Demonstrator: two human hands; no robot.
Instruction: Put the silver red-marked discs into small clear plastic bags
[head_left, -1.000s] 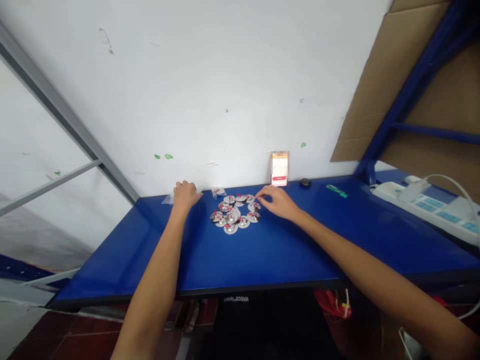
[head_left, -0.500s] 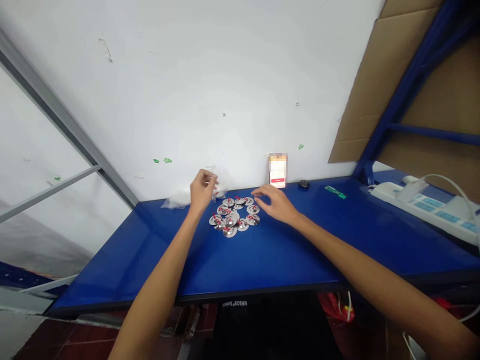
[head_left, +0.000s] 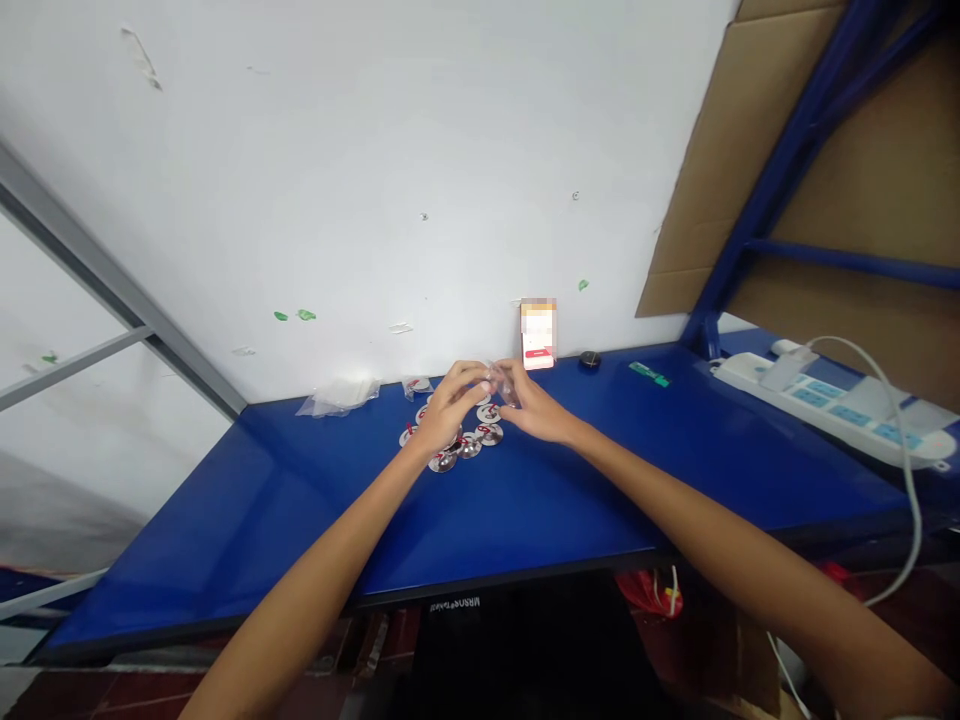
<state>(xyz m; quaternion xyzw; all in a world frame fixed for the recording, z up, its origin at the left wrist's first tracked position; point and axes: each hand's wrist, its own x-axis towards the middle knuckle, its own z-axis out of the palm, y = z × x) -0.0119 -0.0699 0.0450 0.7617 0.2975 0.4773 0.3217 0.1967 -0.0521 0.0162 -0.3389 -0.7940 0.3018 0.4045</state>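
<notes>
A clear bag (head_left: 508, 388) sits between your left hand (head_left: 456, 402) and right hand (head_left: 537, 408).
Nearest you, on the blue table (head_left: 517, 530), metal discs (head_left: 444, 462) with red loops lie below your hands, some hidden behind the left; they look stiff, smooth and probably slippery, so take them by rim or loop. Your left thumb and fingertips pinch the clear bag; your right hand curves against its other side, its grip too blurred to tell. The film should be light, limp and slick, best held by an edge. Beyond your left hand lie a small packet (head_left: 417, 387) and, farther left, plastic bags (head_left: 341, 397); beyond your right stands a phone (head_left: 537, 335).
</notes>
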